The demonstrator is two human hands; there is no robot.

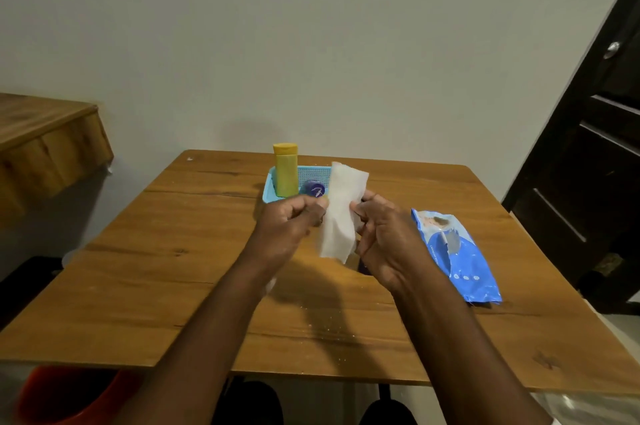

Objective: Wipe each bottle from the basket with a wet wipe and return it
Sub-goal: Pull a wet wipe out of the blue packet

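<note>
A white wet wipe (341, 213), thin, soft and faintly textured, is held upright above the middle of a wood-grain tabletop (145, 272). Its left edge is pinched by the fingers of the left hand (294, 216) and its right edge by the fingers of the right hand (384, 234); both hands are closed on the sheet, which is partly unfolded, its upper corner standing free and its lower end hanging loose. A small dark purple shape is glimpsed under the right hand, but what it is cannot be told.

Behind the wipe, toward the far edge of the tabletop, a shallow rectangular basket (268, 192) of light blue plastic with fine mesh walls is seen. A tall yellow bottle (286, 170), flat-sided with a darker yellow cap, stands upright at the basket's left end. Just to its right, a purple bottle (312, 188) lies in the basket with its round end toward the viewer; a small pale mark is borne on it, too small to be read.

To the right of the hands, a flat, glossy blue wipe pack (457, 258) lies on the tabletop, its flap partly lifted. Printing is present on its film, but it is too blurred to be read. Pale crumbs are scattered across the near part of the tabletop.
</note>
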